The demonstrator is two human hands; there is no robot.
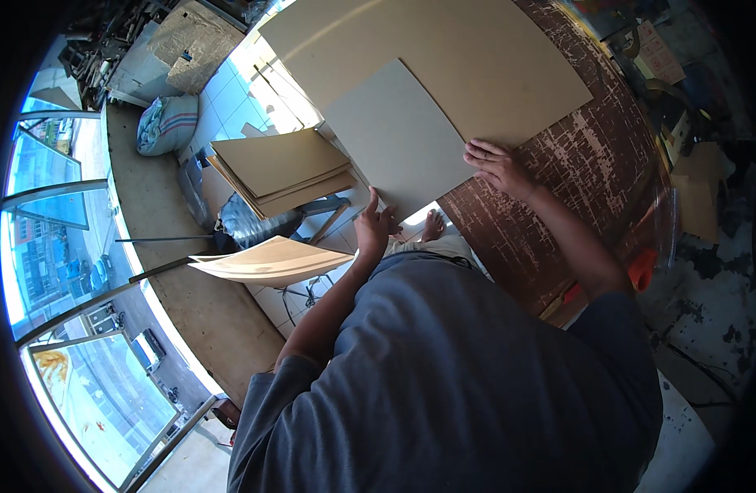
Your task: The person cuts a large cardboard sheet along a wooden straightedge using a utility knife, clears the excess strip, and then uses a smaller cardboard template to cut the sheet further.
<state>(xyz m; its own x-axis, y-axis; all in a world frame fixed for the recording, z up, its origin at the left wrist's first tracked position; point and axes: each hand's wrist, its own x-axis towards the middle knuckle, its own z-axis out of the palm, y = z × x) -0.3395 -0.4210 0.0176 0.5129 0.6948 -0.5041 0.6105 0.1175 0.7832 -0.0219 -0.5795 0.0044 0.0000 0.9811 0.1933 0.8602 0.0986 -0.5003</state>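
Observation:
A smooth grey-beige cardboard sheet lies over a much larger brown cardboard sheet, its near corner reaching past the table's front edge. My left hand is at that near-left corner, index finger stretched along the edge and the lower fingers partly hidden. On the right edge of the smaller sheet, my right hand rests with its fingers extended and lying flat. Both hands touch the smaller sheet; neither is wrapped round anything that I can see.
The sheets lie on a worn red-brown table. A stack of brown cardboard stands at the left, with curved pale sheets nearer me. Beyond are a tied sack and a long ledge by the windows. Tools and papers crowd the right side.

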